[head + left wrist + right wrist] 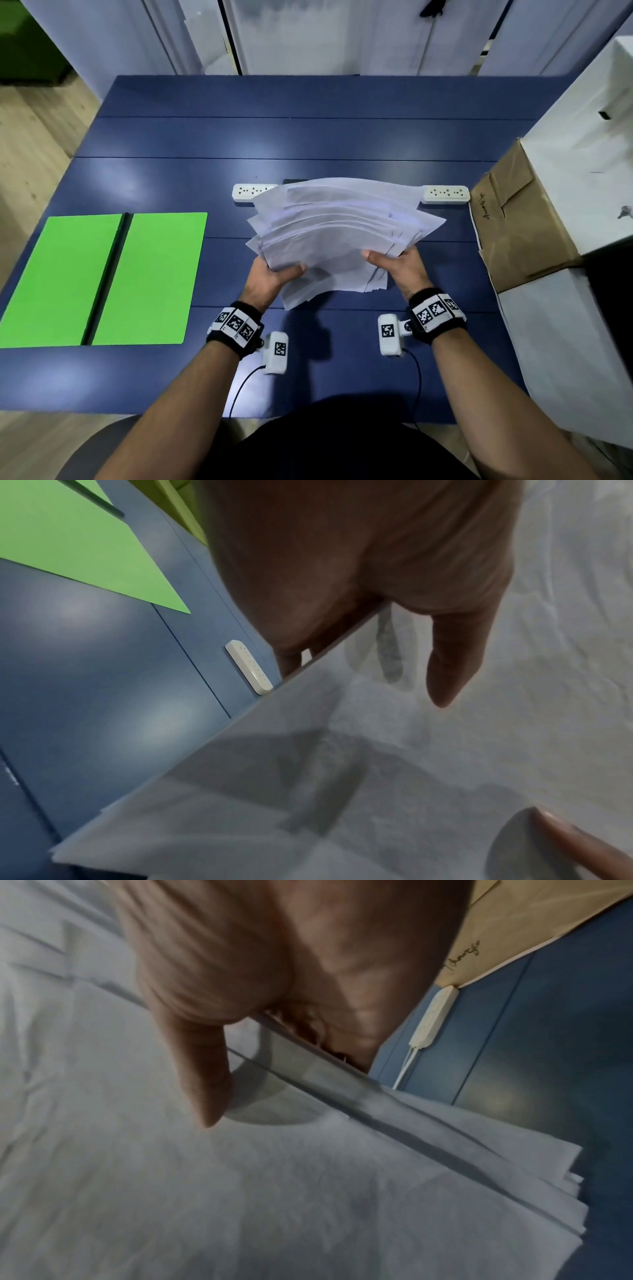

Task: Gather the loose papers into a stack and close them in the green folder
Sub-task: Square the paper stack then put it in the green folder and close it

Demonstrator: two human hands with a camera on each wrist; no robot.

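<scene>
An uneven bundle of white papers (337, 233) is held above the blue table (308, 137), its sheets fanned and sagging. My left hand (274, 274) grips its near left side, thumb on top (452, 656) and fingers underneath. Gripping the near right side in the same way is my right hand (394, 263), whose thumb (202, 1074) lies on the papers (240, 1191). The green folder (102, 277) lies open flat at the table's left, dark spine down its middle; a corner of the folder (78, 547) shows in the left wrist view.
Two white power strips (251, 192) (445, 194) lie on the table behind the papers. A brown cardboard box (517, 226) and a white block (589, 164) stand at the right edge. White cabinets stand beyond the far edge.
</scene>
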